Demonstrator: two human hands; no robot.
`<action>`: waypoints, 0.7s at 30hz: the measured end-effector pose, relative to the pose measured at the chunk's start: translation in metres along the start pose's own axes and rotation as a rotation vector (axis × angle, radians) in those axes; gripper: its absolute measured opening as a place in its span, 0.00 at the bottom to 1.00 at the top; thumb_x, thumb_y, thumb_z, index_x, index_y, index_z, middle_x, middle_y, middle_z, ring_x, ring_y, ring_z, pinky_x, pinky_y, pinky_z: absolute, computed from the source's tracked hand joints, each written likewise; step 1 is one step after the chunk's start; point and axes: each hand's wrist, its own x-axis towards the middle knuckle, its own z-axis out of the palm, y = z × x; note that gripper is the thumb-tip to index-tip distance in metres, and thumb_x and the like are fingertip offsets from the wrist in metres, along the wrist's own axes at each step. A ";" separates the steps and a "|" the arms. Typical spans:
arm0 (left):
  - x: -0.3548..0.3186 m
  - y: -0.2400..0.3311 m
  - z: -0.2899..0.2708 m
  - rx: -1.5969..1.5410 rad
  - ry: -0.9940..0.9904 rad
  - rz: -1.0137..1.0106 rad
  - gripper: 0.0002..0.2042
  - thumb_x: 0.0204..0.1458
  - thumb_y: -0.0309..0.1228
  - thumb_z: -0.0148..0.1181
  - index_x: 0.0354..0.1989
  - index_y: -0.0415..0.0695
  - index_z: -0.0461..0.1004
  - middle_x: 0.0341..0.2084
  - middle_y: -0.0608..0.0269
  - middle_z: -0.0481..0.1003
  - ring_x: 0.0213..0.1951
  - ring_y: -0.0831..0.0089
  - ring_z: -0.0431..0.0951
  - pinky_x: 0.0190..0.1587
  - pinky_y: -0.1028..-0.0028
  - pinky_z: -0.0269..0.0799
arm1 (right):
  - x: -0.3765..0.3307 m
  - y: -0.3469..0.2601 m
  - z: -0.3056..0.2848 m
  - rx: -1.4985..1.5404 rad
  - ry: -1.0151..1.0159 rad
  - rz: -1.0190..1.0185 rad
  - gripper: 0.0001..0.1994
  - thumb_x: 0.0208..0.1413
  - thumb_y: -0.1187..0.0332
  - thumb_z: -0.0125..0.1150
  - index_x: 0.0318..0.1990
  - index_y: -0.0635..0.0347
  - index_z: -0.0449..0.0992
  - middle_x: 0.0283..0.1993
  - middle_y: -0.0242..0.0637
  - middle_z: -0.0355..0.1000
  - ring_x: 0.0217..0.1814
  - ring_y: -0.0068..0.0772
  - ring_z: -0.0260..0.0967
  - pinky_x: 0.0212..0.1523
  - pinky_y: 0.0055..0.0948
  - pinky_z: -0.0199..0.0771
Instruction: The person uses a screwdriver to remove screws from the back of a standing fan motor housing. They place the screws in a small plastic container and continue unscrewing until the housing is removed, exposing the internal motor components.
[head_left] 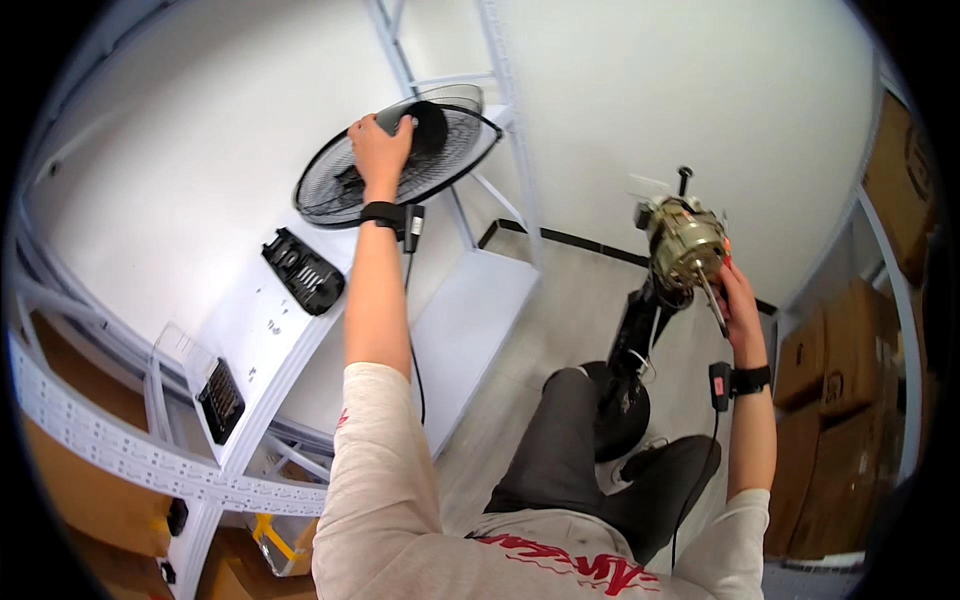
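On the shelf at upper left, my left hand (pixel 380 155) is closed around a dark grey rounded cover (pixel 430 130). This cover rests over black wire fan grilles (pixel 325 190). To the right stands a fan's bare motor (pixel 688 240) with a thin metal shaft, on a black stand (pixel 632 330). My right hand (pixel 738 305) is beside the motor, its fingers bent and partly hidden. A small orange-red part shows at its fingertips, too little to name. Loose wires hang along the stand, whose round black base (pixel 622 425) sits by my legs.
A black plastic housing (pixel 302 272) lies on the white shelf (pixel 285 345) with several small loose parts. Farther down the shelf is a black bit case (pixel 220 400). Cardboard boxes (pixel 840 370) fill a rack at right. A lower white shelf (pixel 480 300) juts out at centre.
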 end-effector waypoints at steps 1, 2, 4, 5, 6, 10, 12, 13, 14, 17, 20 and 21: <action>0.001 -0.007 0.003 0.011 -0.067 0.019 0.30 0.50 0.50 0.63 0.52 0.36 0.72 0.54 0.38 0.69 0.55 0.43 0.71 0.55 0.53 0.69 | -0.001 0.002 0.000 0.006 -0.029 -0.002 0.11 0.67 0.57 0.55 0.45 0.54 0.72 0.33 0.25 0.72 0.15 0.10 0.49 0.14 0.16 0.42; -0.004 -0.010 0.006 0.087 -0.057 0.064 0.24 0.52 0.49 0.61 0.49 0.40 0.75 0.47 0.45 0.75 0.51 0.48 0.75 0.52 0.54 0.72 | -0.005 0.002 0.005 0.000 -0.015 0.004 0.11 0.67 0.57 0.55 0.46 0.54 0.72 0.35 0.27 0.74 0.15 0.10 0.48 0.15 0.16 0.42; -0.017 -0.006 0.006 0.070 -0.032 0.111 0.20 0.53 0.45 0.61 0.46 0.41 0.76 0.43 0.46 0.77 0.49 0.49 0.76 0.49 0.53 0.72 | -0.011 0.002 0.010 -0.022 -0.028 -0.006 0.13 0.67 0.57 0.55 0.49 0.55 0.72 0.38 0.31 0.77 0.15 0.10 0.47 0.15 0.15 0.42; -0.026 -0.001 0.003 0.080 0.065 0.198 0.18 0.52 0.41 0.61 0.45 0.41 0.76 0.43 0.48 0.76 0.49 0.51 0.75 0.50 0.53 0.70 | -0.016 0.002 0.014 -0.006 -0.010 0.001 0.14 0.67 0.58 0.55 0.51 0.56 0.73 0.39 0.32 0.78 0.15 0.10 0.47 0.15 0.15 0.42; -0.041 0.018 0.005 0.011 0.068 0.230 0.16 0.52 0.38 0.61 0.45 0.41 0.76 0.44 0.49 0.76 0.51 0.50 0.74 0.53 0.53 0.68 | -0.020 0.006 0.008 0.002 0.015 -0.007 0.14 0.66 0.58 0.55 0.51 0.56 0.73 0.40 0.33 0.79 0.15 0.10 0.48 0.15 0.15 0.42; -0.102 0.082 0.003 -0.272 0.145 0.543 0.16 0.50 0.30 0.61 0.48 0.41 0.74 0.49 0.50 0.74 0.58 0.44 0.69 0.62 0.52 0.61 | -0.029 0.016 0.012 -0.010 0.080 -0.067 0.14 0.66 0.59 0.56 0.51 0.57 0.74 0.42 0.33 0.79 0.16 0.10 0.48 0.15 0.15 0.42; -0.144 0.116 -0.003 -0.451 0.014 0.570 0.18 0.48 0.27 0.61 0.49 0.41 0.72 0.49 0.51 0.73 0.58 0.45 0.69 0.62 0.52 0.62 | -0.035 0.021 0.019 0.012 0.088 -0.086 0.14 0.66 0.59 0.56 0.51 0.57 0.74 0.43 0.33 0.79 0.16 0.09 0.48 0.15 0.15 0.42; -0.166 0.130 0.000 -0.472 -0.026 0.577 0.19 0.47 0.25 0.60 0.50 0.41 0.72 0.49 0.50 0.73 0.58 0.45 0.69 0.62 0.52 0.62 | -0.035 0.022 0.023 0.026 0.080 -0.100 0.14 0.65 0.59 0.56 0.51 0.57 0.74 0.43 0.32 0.79 0.16 0.09 0.48 0.15 0.15 0.42; -0.187 0.139 0.004 -0.483 -0.062 0.585 0.19 0.47 0.24 0.60 0.51 0.41 0.71 0.49 0.49 0.72 0.59 0.46 0.68 0.62 0.52 0.63 | -0.036 0.025 0.025 0.016 0.106 -0.091 0.14 0.65 0.59 0.57 0.51 0.56 0.75 0.44 0.31 0.79 0.15 0.09 0.48 0.15 0.16 0.43; -0.242 0.163 0.010 -0.633 -0.351 0.576 0.24 0.45 0.26 0.61 0.54 0.39 0.68 0.54 0.44 0.69 0.62 0.45 0.65 0.63 0.53 0.62 | -0.046 0.035 0.023 0.013 0.144 -0.091 0.13 0.65 0.60 0.56 0.52 0.55 0.75 0.45 0.30 0.79 0.14 0.09 0.48 0.15 0.16 0.43; -0.291 0.179 0.014 -0.794 -0.725 0.402 0.36 0.45 0.34 0.66 0.64 0.37 0.60 0.60 0.41 0.63 0.65 0.46 0.61 0.66 0.56 0.59 | -0.054 0.037 0.026 -0.010 0.120 -0.072 0.14 0.67 0.62 0.53 0.55 0.55 0.74 0.45 0.29 0.79 0.14 0.09 0.50 0.14 0.15 0.44; -0.304 0.185 0.015 -0.860 -0.866 0.318 0.40 0.45 0.37 0.68 0.66 0.37 0.57 0.62 0.41 0.61 0.67 0.46 0.59 0.66 0.57 0.58 | -0.059 0.038 0.021 -0.019 0.124 -0.069 0.14 0.67 0.63 0.53 0.56 0.55 0.73 0.45 0.28 0.79 0.14 0.09 0.50 0.14 0.15 0.44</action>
